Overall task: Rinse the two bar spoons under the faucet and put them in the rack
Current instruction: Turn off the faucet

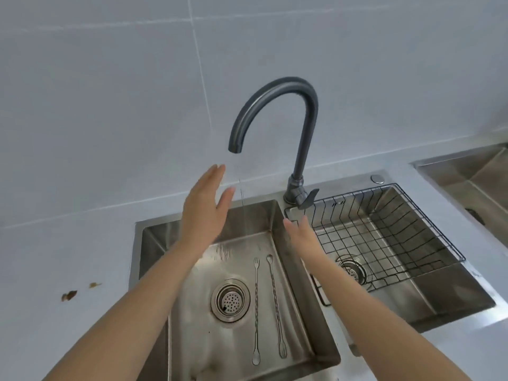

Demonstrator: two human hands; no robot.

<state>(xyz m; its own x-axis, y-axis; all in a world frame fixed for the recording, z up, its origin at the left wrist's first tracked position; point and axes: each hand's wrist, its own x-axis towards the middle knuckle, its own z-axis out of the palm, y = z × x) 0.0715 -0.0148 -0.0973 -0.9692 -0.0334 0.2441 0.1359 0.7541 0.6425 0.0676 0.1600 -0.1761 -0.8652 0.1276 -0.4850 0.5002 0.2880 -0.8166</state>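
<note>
Two long twisted bar spoons lie side by side on the wet floor of the left sink basin: the left bar spoon and the right bar spoon, to the right of the drain. A dark grey gooseneck faucet arches over the basin, and a thin stream of water falls from its spout. My left hand is raised, flat and empty, just left of the stream. Lower down, my right hand is open and empty over the divider, below the faucet lever. A black wire rack sits in the right basin.
The round drain strainer is left of the spoons. A second strainer shows through the rack. Another steel basin is at the far right. Brown spots mark the white counter at the left. Tiled wall stands behind.
</note>
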